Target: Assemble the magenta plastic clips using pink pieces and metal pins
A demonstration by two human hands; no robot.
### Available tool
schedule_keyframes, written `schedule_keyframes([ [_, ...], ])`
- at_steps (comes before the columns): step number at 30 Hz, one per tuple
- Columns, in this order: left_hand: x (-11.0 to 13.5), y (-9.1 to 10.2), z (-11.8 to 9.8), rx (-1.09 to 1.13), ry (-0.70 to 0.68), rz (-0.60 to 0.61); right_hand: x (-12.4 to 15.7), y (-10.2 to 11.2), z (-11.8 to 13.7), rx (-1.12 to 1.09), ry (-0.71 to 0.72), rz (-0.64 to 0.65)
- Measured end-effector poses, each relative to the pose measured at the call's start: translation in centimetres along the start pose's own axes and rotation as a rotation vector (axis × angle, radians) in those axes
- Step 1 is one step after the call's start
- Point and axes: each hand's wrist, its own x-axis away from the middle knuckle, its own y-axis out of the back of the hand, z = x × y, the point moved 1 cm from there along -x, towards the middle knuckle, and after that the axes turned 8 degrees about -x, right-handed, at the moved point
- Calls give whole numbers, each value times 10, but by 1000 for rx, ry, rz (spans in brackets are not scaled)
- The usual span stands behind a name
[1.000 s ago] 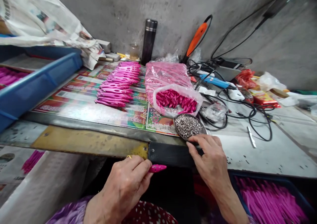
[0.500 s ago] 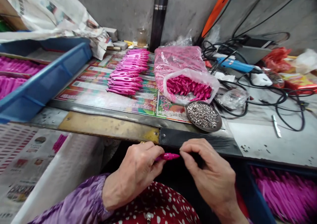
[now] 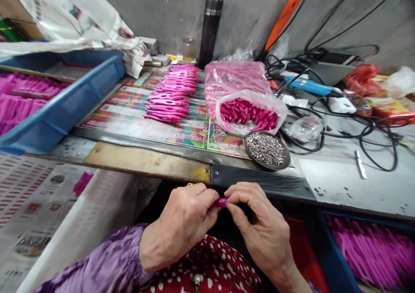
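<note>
My left hand (image 3: 189, 219) is closed around a pink plastic pen barrel (image 3: 221, 202), whose tapered end pokes out past the thumb and forefinger toward the right. At that pointed end, the thumb and forefinger of my right hand (image 3: 261, 226) are pinched together and touch it; whatever sits between them is too small to make out. Just beyond the table edge, a round dark dish (image 3: 287, 162) is heaped with small silver metal pieces (image 3: 266, 148). Behind it lies an open plastic bag (image 3: 236, 74) full of short pink tapered parts (image 3: 248, 113).
A row of long pink pieces (image 3: 173, 95) lies on printed card. Blue trays (image 3: 94, 87) with more pink pieces stand left, and another batch (image 3: 376, 250) sits lower right. A black flask (image 3: 210, 31), tangled cables (image 3: 359, 133) and a blue-handled tool (image 3: 308, 84) are farther back.
My right hand has moved left, so its pinched fingers now meet the pink pen barrel's tip, where a small gap was before. The view has shifted slightly.
</note>
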Motion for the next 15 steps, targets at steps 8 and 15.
schedule_keyframes([
  [8,0,-1,-3,-120,-47,-47,2,-6,-5,226,191,-22],
  [15,-6,-4,2,-301,-147,-183,9,-5,-26,558,600,11],
])
